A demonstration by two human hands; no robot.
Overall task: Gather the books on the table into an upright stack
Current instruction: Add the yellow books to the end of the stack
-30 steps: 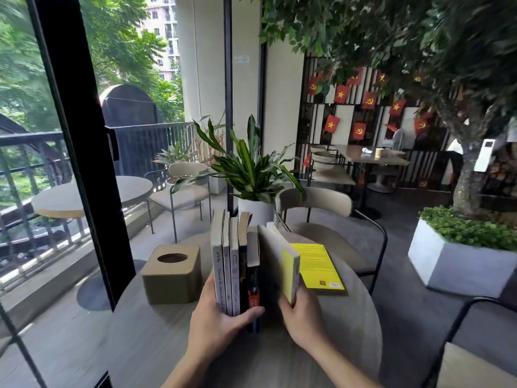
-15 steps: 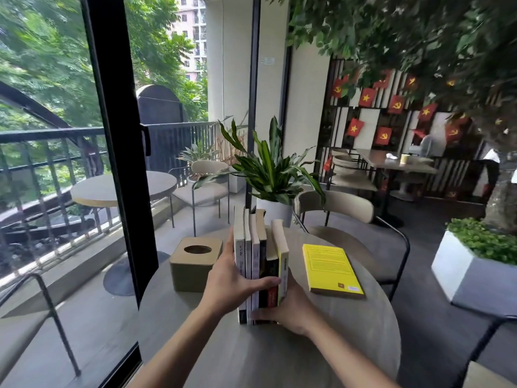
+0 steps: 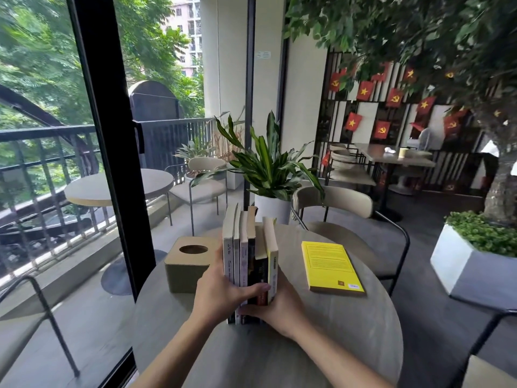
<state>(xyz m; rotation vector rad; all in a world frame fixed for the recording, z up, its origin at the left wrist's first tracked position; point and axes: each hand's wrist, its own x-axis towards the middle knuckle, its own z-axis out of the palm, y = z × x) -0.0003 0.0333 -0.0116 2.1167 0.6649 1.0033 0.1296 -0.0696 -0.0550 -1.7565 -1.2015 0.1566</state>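
Observation:
Several books stand upright, spines towards me, as one row (image 3: 249,256) on the round grey table (image 3: 349,326). My left hand (image 3: 221,295) presses the row's left side, thumb lying across the spines. My right hand (image 3: 279,306) presses the right side against the yellow-spined book (image 3: 272,264), fingers under the row's near bottom edge. One yellow book (image 3: 330,266) lies flat on the table to the right, apart from the row.
A tan tissue box (image 3: 187,264) with a round hole stands just left of the row. A beige chair (image 3: 335,208) and a potted plant (image 3: 268,169) are behind the table. A black door frame (image 3: 112,152) rises at the left; another chair's arm (image 3: 481,340) is at the right.
The yellow-spined book, leaning open at the right a second ago, has been pushed upright against the row. Both hands have closed in on the row's sides; the view has shifted.

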